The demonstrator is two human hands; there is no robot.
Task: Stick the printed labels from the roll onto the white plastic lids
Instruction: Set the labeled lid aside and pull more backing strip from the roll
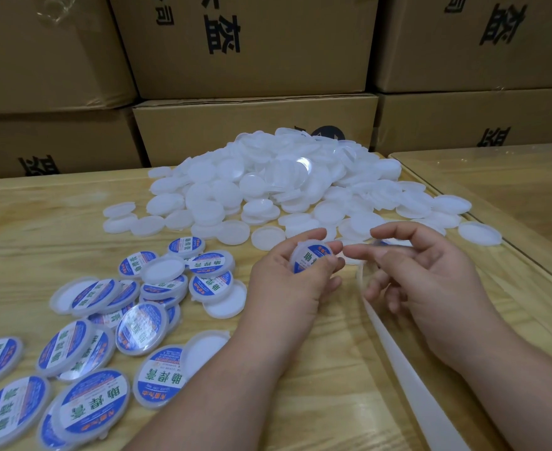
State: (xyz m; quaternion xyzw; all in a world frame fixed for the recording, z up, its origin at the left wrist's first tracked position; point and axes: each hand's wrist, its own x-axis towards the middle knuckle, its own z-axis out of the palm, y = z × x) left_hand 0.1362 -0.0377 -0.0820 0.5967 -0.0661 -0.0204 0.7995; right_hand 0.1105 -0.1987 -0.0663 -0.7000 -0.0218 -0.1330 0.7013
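In the middle of the frame the left hand (295, 275) holds a small white lid (312, 257) with a blue and white label already on it. Its grip is clamped on the lid, fingers curled round the rim. Just right of it is the right hand (430, 275). Its fingers are loosely bent, and it is too blurry to tell if its grip holds anything. A long white strip of backing paper (404, 359) runs from under that hand down to the lower right of the frame.

A big pile of plain lids (284, 183) sits on the wooden desk (24, 222) in the upper middle of the frame. The labelled lids (99, 336) lie spread in the lower left, some on top of others. Brown cardboard boxes (252, 50) are stacked behind the desk across the top of the frame.
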